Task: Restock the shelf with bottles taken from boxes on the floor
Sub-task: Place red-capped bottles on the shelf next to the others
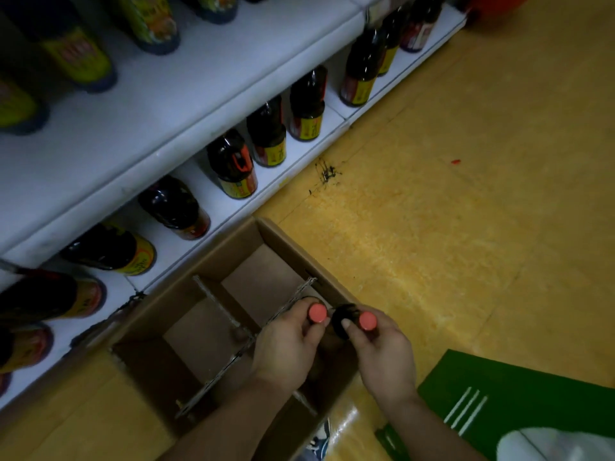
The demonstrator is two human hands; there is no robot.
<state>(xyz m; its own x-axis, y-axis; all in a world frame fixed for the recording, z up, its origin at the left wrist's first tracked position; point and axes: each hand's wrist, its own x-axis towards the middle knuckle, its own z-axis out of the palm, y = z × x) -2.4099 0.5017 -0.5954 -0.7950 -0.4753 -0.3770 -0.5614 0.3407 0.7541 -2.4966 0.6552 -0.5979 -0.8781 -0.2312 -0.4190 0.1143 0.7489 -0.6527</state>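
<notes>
Head view: cardboard box (186, 294) on the floor (466, 194), right against the bottom shelf (213, 207). Both hands down at the box's right side, each closed round a bottle neck just under a red cap: left hand (286, 344) w/ grip wrapped on left bottle (317, 313), right hand (382, 351) w/ grip wrapped on right bottle (367, 321). Both bottles sit upright, side by side, bodies mostly hidden, so can't tell if lifted clear of the dividers (233, 354) yet. Other compartments in view look empty, approx. most of the box unloaded. Bottom shelf already has a row of dark bottles (233, 164) w/ gaps between them. Left to do, prob.: lift these two, shelve them; may be this box's last pair.
</notes>
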